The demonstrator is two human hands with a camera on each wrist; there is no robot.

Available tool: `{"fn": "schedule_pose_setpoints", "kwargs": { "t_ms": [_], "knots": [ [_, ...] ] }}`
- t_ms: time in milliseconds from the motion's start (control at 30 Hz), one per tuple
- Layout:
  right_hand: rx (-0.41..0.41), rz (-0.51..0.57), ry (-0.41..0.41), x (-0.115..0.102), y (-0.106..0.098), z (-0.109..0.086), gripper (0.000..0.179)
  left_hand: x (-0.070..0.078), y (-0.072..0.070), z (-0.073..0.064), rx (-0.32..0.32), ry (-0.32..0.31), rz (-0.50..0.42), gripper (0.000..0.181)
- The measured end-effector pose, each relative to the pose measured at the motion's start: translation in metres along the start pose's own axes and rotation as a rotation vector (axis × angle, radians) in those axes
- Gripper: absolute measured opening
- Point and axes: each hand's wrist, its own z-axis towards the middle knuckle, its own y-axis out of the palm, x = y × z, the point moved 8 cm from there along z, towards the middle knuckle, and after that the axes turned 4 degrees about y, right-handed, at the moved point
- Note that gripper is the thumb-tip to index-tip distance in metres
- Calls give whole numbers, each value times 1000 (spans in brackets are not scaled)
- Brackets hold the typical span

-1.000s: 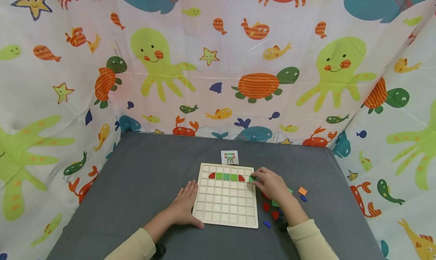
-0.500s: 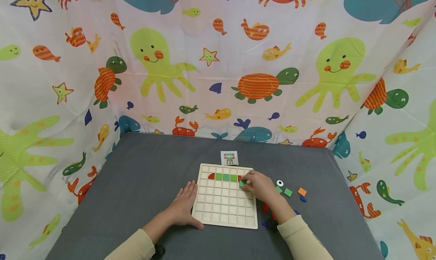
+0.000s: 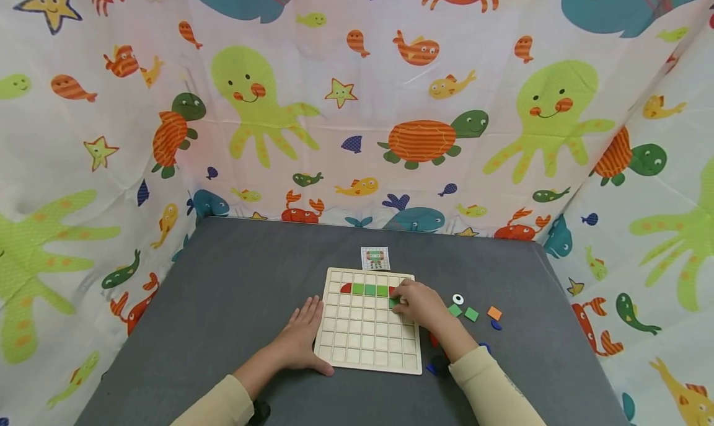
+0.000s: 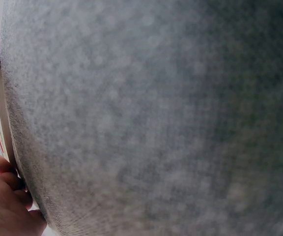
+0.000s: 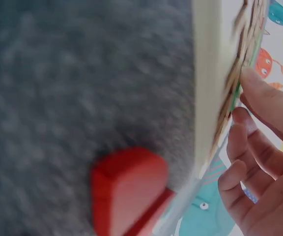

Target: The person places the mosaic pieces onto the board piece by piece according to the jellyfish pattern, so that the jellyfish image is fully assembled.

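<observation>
A wooden grid board (image 3: 368, 339) lies on the grey table. Near its top sits a row of tiles: a red quarter-round piece (image 3: 346, 288) at the left, green squares (image 3: 370, 290) in the middle, and another red piece (image 3: 392, 291) partly behind my fingers. My right hand (image 3: 421, 305) pinches a green square tile (image 3: 394, 302) at the cell just below that right red piece. From the right wrist, only the thin edge of this green tile (image 5: 236, 96) shows at my fingertips. My left hand (image 3: 301, 336) rests with fingers extended along the board's left edge, thumb by the lower left corner.
A small pattern card (image 3: 376, 258) lies behind the board. Right of it are loose green squares (image 3: 471, 314), a white ring (image 3: 458, 299), an orange square (image 3: 494, 313) and blue pieces (image 3: 496, 325). Red pieces (image 5: 131, 187) lie beside the board, partly under my right arm.
My right hand has carried the green tile left from the board's right edge to the cell below the right red piece. My left hand stays in place.
</observation>
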Motion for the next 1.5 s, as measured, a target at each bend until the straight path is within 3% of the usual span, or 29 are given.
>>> {"fn": "schedule_pose_setpoints", "kwargs": {
  "t_ms": [367,600,767,933,1067,1367,1500],
  "knots": [
    [77,57,11,11,-43,-17,22,-1,0,0,-9,-4,-3,147],
    [53,42,31,21,-52,-43,23,1,-1,-1,-3,6,6,146],
    [28,16,-6,29,-46,-64,23,2,-2,0,-3,5,10,146],
    [-83,37,-121,35,-27,-80,27,1,-1,0,-10,-10,5,147],
    [-157,67,-132,39,-15,-85,26,-3,2,1,-18,-17,1,149],
    [-81,7,-52,45,-12,-83,14,-3,4,2,-22,-12,0,149],
    [-56,27,-33,44,-11,-82,18,-4,5,3,-29,-14,3,148]
  ]
}}
